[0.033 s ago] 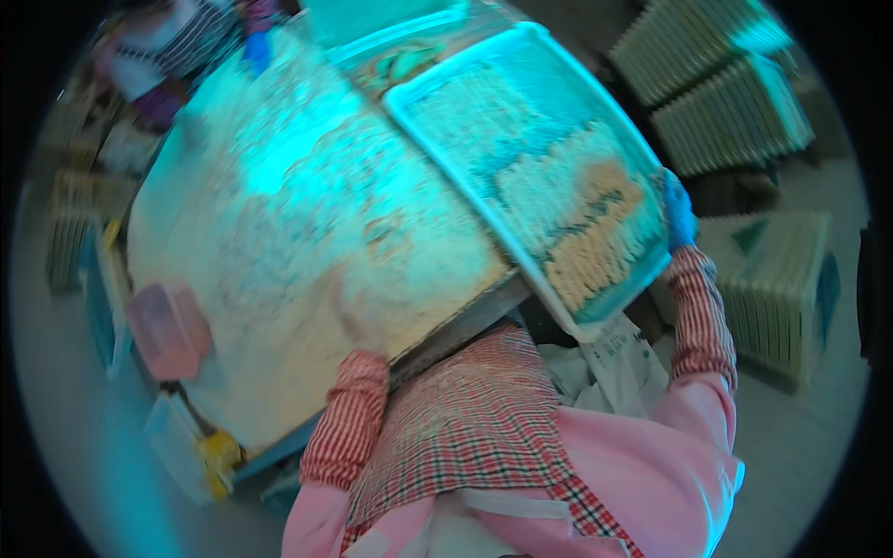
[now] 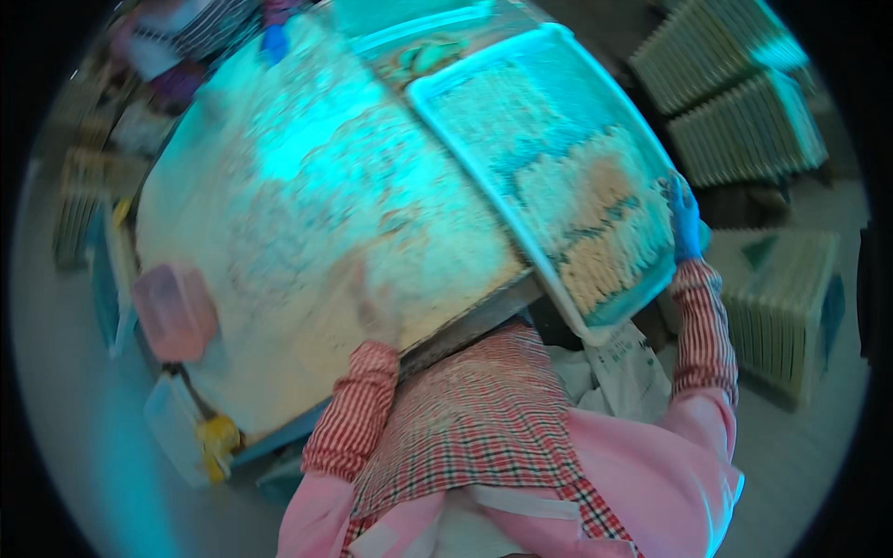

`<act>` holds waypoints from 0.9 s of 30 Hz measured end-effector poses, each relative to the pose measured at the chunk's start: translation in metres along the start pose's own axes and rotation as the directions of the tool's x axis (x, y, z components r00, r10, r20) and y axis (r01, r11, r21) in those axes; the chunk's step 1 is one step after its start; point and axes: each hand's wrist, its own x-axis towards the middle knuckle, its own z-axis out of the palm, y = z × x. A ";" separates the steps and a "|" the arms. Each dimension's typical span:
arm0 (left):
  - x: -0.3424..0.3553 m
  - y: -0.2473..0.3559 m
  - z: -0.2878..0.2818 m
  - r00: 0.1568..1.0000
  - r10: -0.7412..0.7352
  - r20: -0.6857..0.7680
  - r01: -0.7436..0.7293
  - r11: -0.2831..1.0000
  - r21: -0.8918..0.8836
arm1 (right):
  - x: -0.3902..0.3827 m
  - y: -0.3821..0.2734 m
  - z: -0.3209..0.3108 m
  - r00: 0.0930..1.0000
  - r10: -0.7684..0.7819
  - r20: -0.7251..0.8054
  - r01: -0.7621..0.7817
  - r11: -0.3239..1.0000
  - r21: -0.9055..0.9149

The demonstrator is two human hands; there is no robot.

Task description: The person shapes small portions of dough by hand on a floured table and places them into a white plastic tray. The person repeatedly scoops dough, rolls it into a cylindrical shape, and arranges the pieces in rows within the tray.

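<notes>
A wide board [image 2: 270, 344] dusted with pale flour-like powder lies before me. My left hand [image 2: 375, 305] is low over the powder near the board's front edge, smeared by motion, so its fingers cannot be read. To the right, a pale turquoise plastic tray [image 2: 484, 186] rests slantwise along the board, its near corner out past the edge. Rows of small pale pieces [image 2: 558, 181], looking like dough, fill much of the tray; some nearer ones are browner. My right hand [image 2: 686, 220], in a blue glove, grips the tray's right rim.
Another person's blue-gloved hand [image 2: 274, 44] is at the board's far left. A pink plastic tub [image 2: 175, 312] stands at the left edge, with a yellow cloth-like thing [image 2: 217, 446] below. Stacked slatted trays [image 2: 749, 126] rise at right. A white sack [image 2: 625, 377] lies under the tray.
My left hand has shifted slightly right over the powder. The whole view has moved a little; my right hand stays at the tray's rim.
</notes>
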 end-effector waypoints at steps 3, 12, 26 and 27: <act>0.026 0.016 -0.026 0.967 -0.093 0.239 0.039 0.974 0.221 | -0.066 -0.067 0.080 0.956 -0.072 0.284 0.007 0.974 0.225; 0.086 0.032 -0.019 0.954 0.106 0.280 -0.119 0.992 0.032 | -0.190 -0.062 0.310 0.583 -0.490 0.648 0.686 0.724 -0.070; 0.109 0.001 -0.098 0.898 0.281 0.338 -0.376 0.889 0.260 | -0.201 -0.103 0.351 0.471 -0.632 0.615 0.838 0.539 -0.087; 0.100 -0.006 -0.104 0.849 0.291 0.440 -0.430 0.865 0.258 | -0.202 -0.099 0.361 0.420 -0.644 0.639 0.881 0.459 -0.115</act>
